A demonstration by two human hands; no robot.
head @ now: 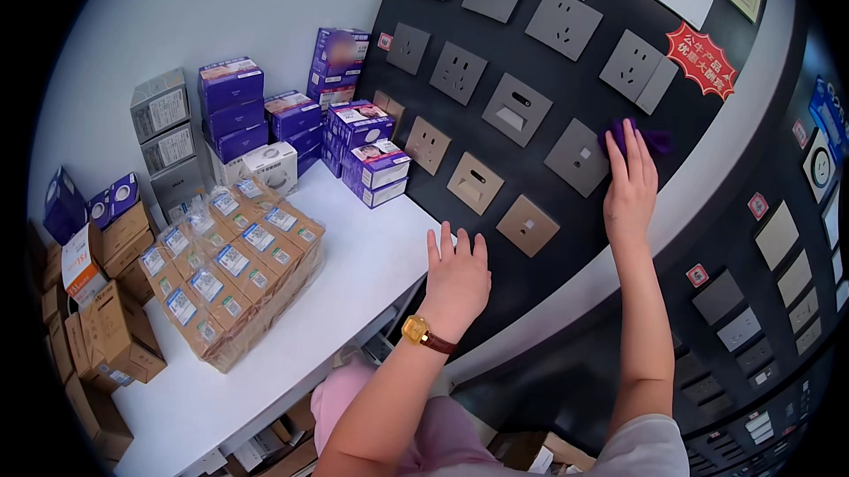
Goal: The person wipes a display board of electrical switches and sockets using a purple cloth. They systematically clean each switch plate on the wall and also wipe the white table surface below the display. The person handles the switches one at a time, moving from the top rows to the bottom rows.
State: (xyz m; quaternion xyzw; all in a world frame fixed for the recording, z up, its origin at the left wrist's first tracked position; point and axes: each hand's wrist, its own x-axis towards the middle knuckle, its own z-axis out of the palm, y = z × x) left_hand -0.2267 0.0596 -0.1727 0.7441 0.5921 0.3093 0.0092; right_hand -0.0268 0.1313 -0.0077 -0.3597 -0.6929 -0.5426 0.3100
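My right hand (631, 188) presses a purple cloth (656, 141) flat against a black display board (584, 238). It lies at the right edge of a grey wall plate (577, 157) with a small white insert; part of the cloth is hidden under the fingers. My left hand (457, 281), with a watch (416, 330) on its wrist, holds nothing and has its fingers spread. It is by the corner of a white tabletop (371, 248), left of a gold wall plate (528, 225); whether the fingertips touch anything is unclear.
Rows of grey and gold sockets (457, 72) and switches cover the board, with a red starburst sign (701, 60). Purple boxes (361, 125) stand against it. A film-wrapped block of cartons (232, 271) and brown boxes (123, 331) sit leftward. A second display board (723, 245) stands right.
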